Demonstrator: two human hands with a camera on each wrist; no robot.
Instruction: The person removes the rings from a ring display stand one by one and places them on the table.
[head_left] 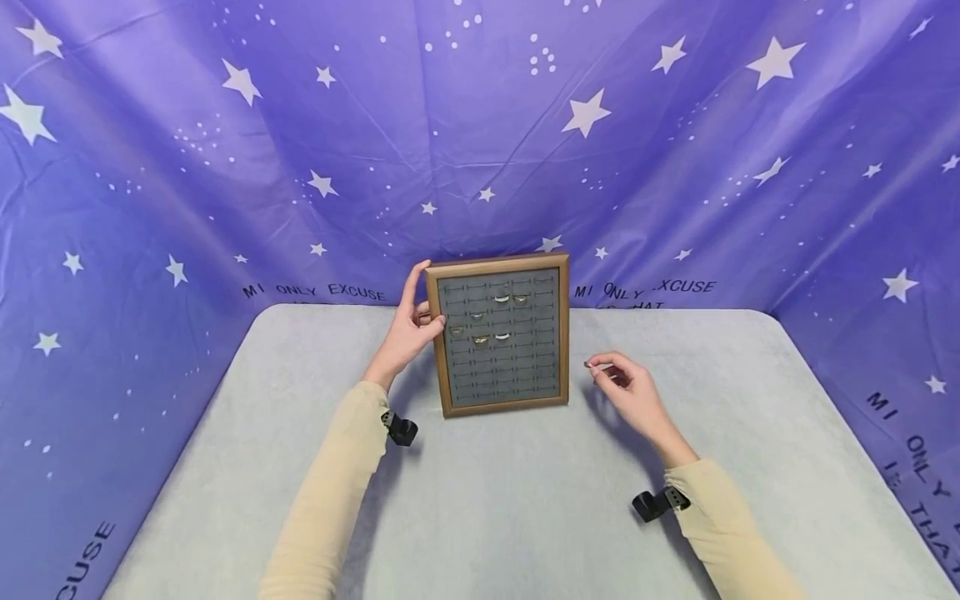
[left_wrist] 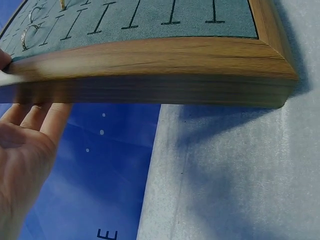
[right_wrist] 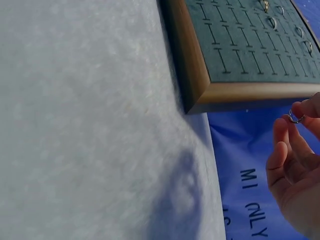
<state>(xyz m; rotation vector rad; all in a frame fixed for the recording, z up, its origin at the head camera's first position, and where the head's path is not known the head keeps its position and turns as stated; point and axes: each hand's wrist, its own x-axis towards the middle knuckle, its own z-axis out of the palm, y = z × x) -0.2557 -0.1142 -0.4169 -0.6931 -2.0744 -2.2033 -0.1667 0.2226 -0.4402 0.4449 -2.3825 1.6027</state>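
Observation:
A wood-framed ring display board [head_left: 504, 371] stands upright on the table, its grey padded face full of slits. Several gold and silver rings, such as a silver ring [right_wrist: 272, 23], sit in slits in its upper and middle rows. My left hand [head_left: 408, 337] grips the frame's left side, thumb on the front edge and fingers behind it. To the right of the board, apart from it, my right hand [head_left: 628, 390] pinches a small ring [right_wrist: 297, 119] between thumb and fingertips.
The pale grey table [head_left: 495, 500] spreads out in front of the board. Close behind it hangs a purple cloth [head_left: 427, 125] with white stars and printed words. Each wrist wears a black camera; the right wrist's camera [head_left: 656, 503] hangs over the table.

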